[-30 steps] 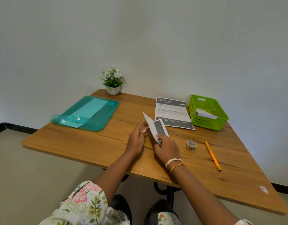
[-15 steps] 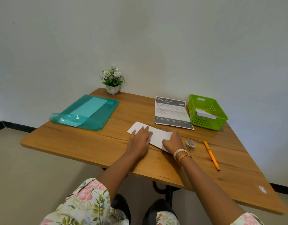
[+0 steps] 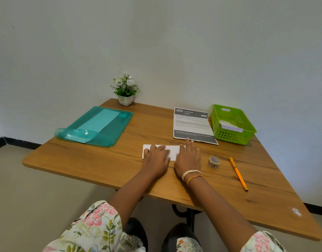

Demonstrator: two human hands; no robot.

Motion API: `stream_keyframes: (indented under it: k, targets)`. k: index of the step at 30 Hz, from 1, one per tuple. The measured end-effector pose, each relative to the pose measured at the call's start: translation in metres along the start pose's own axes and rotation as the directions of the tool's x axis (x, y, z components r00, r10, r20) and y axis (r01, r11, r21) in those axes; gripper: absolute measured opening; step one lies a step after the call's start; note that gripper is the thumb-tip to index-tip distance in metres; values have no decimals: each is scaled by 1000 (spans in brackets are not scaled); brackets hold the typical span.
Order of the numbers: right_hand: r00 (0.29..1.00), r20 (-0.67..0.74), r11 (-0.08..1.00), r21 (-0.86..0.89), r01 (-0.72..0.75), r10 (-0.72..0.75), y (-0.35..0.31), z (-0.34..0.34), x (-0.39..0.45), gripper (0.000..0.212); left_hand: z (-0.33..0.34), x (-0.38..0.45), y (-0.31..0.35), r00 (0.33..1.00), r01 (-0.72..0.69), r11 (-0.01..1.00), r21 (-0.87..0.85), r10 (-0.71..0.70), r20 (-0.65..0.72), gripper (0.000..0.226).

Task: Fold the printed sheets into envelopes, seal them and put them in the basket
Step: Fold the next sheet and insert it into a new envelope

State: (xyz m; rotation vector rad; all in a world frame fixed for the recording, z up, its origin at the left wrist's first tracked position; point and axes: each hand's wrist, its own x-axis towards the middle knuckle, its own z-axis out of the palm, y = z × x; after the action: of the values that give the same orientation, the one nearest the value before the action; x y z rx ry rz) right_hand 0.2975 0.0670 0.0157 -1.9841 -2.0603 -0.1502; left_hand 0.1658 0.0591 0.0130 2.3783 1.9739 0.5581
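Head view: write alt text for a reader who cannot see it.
Both hands, left hand and right hand, press a folded white sheet flat on a wooden table. Behind it lies a printed sheet beside a green basket.

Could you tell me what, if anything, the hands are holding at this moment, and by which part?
Nothing is in a grip. Both the left hand and right hand lie flat on the folded sheet, pressing it to the table.
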Motion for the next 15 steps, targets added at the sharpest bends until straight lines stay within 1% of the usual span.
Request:
stream_keyframes:
  k: [1,3,5,8,10,15]
  targets:
    - [999,15,999,-3,35,-35,-2,1,1,51,-1,0,-1,1000,-9,1000,0,9,4,40]
    - [991,86,994,64,94,-99,-6,3,5,50,0,2,-3,998,-41,999,-20,42,39,43]
    - [971,175,981,133,140,-162,-7,6,8,49,3,4,-6,990,-61,997,-56,67,120,47]
    - [950,248,976,146,159,-192,-4,9,10,50,8,6,-10,977,-66,997,-28,70,200,51]
    - [949,256,979,140,150,-182,-1,9,10,51,9,7,-10,978,-61,998,-10,62,201,51]
    - [966,228,989,103,105,-126,11,11,9,54,11,6,-11,984,-32,999,2,31,174,52]
